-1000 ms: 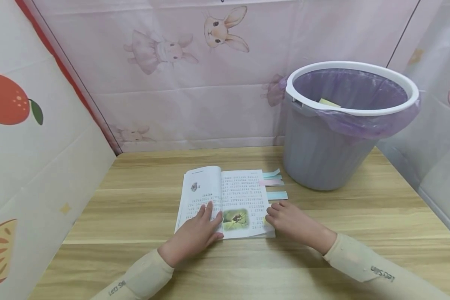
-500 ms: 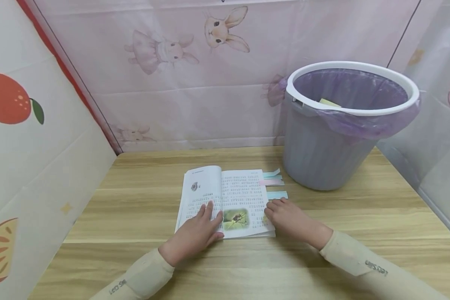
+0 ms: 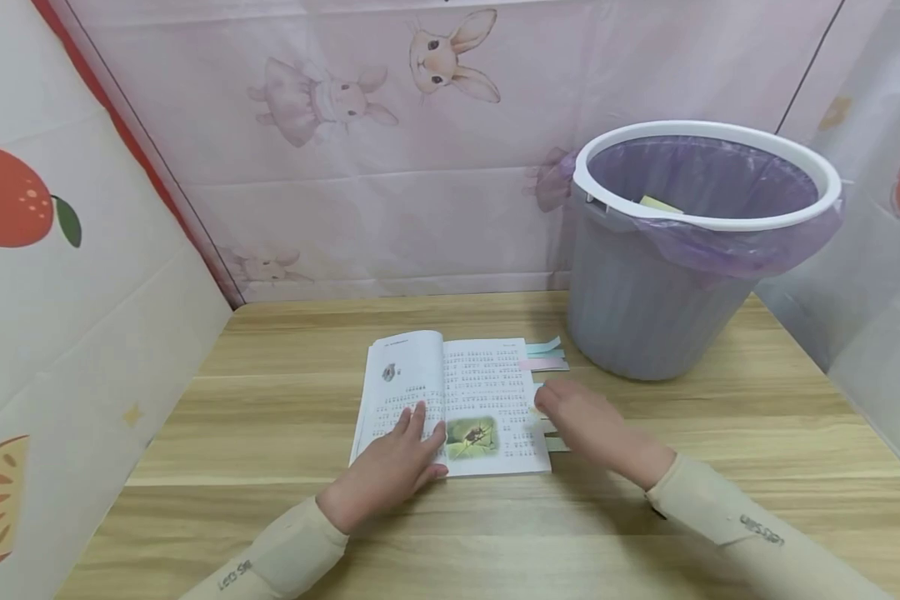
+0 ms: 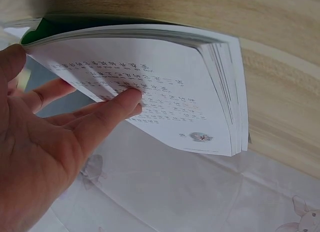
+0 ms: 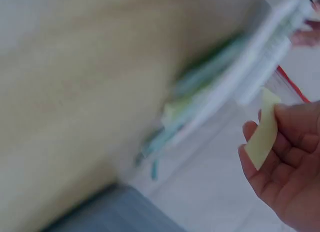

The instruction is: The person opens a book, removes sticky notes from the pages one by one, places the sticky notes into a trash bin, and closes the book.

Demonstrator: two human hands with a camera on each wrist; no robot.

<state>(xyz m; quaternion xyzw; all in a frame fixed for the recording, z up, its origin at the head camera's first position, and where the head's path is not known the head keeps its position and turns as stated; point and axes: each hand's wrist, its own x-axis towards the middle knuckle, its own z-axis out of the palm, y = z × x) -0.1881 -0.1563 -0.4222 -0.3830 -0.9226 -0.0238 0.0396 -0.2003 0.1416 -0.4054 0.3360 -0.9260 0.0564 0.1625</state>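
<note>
An open book [image 3: 487,392] with printed text and an insect photo lies on the wooden table. My left hand [image 3: 390,462] rests across its left page near the fold, fingers extended, as the left wrist view also shows. Just off the right page edge is my right hand [image 3: 596,429]. In the right wrist view it pinches a yellow sticky note strip [image 5: 264,134] between thumb and fingers. Blue and pink sticky tabs [image 3: 546,364] stick out from the book's upper right edge. Lower down, a pale green tab [image 3: 558,444] shows, partly behind the right hand.
A grey trash bin [image 3: 637,292] with a white rim and purple liner stands at the back right of the table [image 3: 285,392]. Inside it, a piece of yellow paper [image 3: 660,205] shows. Printed fabric walls [image 3: 435,208] border the table.
My right hand has pulled away from the page's right edge, up and slightly right, with the yellow sticky note. A green tab below has come into view. The left hand stays in place.
</note>
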